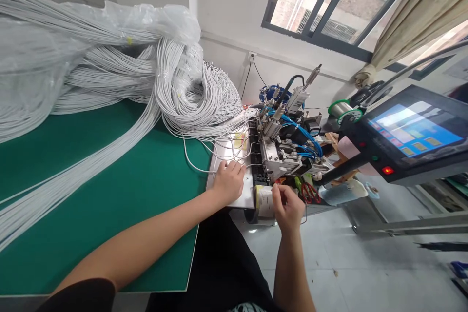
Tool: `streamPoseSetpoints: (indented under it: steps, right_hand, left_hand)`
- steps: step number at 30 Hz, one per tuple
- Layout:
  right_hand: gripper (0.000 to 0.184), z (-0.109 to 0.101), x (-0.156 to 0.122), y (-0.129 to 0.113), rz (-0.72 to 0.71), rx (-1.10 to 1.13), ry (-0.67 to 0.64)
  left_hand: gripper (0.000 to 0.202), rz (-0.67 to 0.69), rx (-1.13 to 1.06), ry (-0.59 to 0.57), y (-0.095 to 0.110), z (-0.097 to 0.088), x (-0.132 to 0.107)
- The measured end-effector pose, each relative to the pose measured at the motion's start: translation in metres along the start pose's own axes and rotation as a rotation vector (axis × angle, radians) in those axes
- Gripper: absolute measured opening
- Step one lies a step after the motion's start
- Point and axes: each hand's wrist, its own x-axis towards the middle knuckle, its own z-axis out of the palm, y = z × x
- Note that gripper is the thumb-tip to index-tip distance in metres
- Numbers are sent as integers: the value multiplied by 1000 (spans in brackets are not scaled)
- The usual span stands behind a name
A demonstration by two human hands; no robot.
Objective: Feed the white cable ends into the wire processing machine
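Observation:
My left hand (228, 181) rests palm down on the machine's shiny metal plate (224, 152), fingers curled over thin white cables that run across it. My right hand (287, 206) is at the plate's near end beside a white labelled block (264, 201), fingers pinched together; whatever they pinch is too small to make out. Just beyond both hands stands a small machine (283, 141) with blue air hoses and a row of cable slots (256, 156). A large bundle of white cables (190, 92) feeds into it from the left.
A green mat (109, 190) covers the table, with long cable bundles and clear plastic wrap (36, 58) across its far side. A black control box with a lit touchscreen (413, 131) and red buttons stands right. A wire spool (343, 109), a window and grey floor lie beyond.

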Motion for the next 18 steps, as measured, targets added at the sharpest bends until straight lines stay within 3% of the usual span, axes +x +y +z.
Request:
streamPoseSetpoints:
  steps: [3,6,9,13,18]
  right_hand:
    - [24,8,-8,-10,-136,39,-106]
    - [22,17,-16,-9,-226,75,-172]
    - [18,25,-21,-2,-288,65,-131]
    - [11,28,-27,8,-374,68,-65]
    - [10,25,-33,12,-390,58,-48]
  left_hand:
    - [38,8,0,29,-2,-4,4]
    - [36,-34,10,46,-17,-8,25]
    - [34,-153,-2,-12,-46,-6,69]
    - [32,-285,-55,-133,-86,12,145]
    - [40,-312,-97,-198,-106,44,214]
